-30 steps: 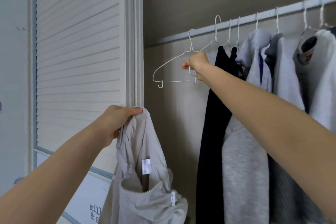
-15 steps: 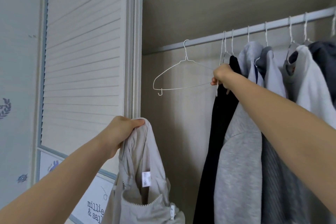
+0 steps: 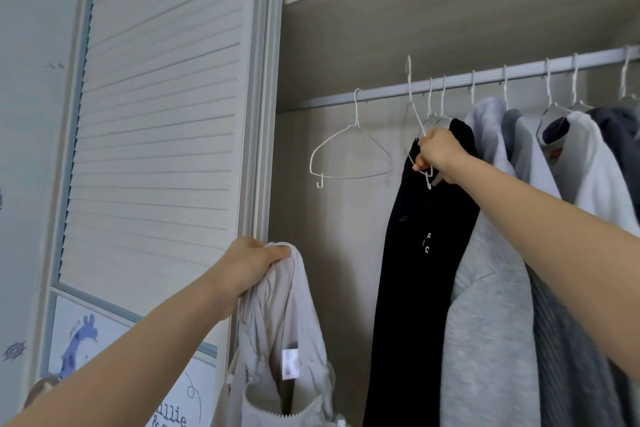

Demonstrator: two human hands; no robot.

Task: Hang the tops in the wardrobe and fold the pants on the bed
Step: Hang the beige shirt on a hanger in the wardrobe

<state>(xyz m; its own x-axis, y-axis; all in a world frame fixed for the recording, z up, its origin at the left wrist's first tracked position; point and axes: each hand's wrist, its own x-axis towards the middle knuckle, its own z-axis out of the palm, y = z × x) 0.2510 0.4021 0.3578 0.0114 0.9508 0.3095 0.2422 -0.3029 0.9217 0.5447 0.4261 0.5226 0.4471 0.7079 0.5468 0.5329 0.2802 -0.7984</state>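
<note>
On the long black hanging garment in front of me I am reading small white letters stacked downward: "F", "I", "Q". On the white illustrated panel at the bottom of the louvred wardrobe door I am seeing dark handwritten-style lettering ending in "llie" with an "&" under it, the rest cut off. The small white sewn-in label in the beige top is carrying print too small to read.

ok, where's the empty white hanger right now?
Head view, centre: the empty white hanger hangs alone at the left end of the rail, apart from the black top to its right.
</note>
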